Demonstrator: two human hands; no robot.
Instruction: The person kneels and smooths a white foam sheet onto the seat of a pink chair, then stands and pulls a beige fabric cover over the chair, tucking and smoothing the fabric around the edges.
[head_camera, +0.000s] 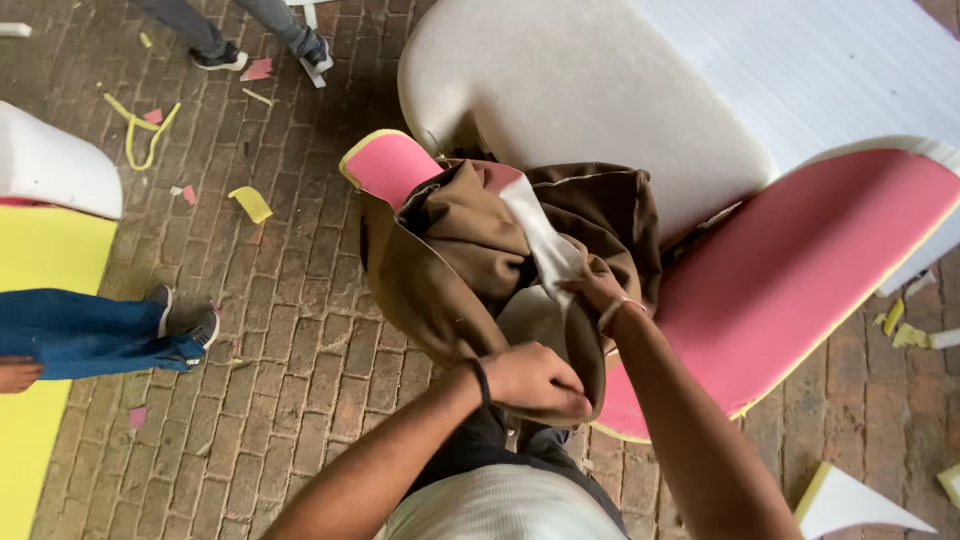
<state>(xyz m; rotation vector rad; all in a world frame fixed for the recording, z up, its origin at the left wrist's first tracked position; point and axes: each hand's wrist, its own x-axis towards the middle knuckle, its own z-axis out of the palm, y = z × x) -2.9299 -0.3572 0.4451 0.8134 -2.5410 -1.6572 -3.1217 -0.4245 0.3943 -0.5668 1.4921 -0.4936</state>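
Head view, looking down. A brown fabric cover (470, 260) with a pale lining is bunched over the near end of a pink foam seat form (800, 270) edged in yellow. One horn of that form (390, 165) pokes out bare at the upper left of the cover. Behind it sits a white padded shell (570, 90).

Left hand (535, 380): clenched on the lower hem of the cover, fist closed, a dark band at the wrist. Right hand (595, 292): reaches into the folds and pinches the pale lining strip (540, 235); its fingertips are partly buried in cloth, so the exact grip cannot be told beyond that it grasps fabric.

Step in hand, as judged: fitting the cover onto the foam form, at an early stage. Most of the pink surface lies uncovered and the cloth is still in a heap, not stretched.

Next move, as judged: needs the lining opened out and the cover's mouth aligned with the foam edge, with both hands pulling evenly so the seam does not twist; the bare horn would have to be seated in its pocket.

Surroundings: brick floor (300, 350) with yellow and pink foam scraps (250, 203); another person's legs in jeans (90, 335) at left, beside a yellow foam sheet (40, 290); further feet (220, 55) at top.
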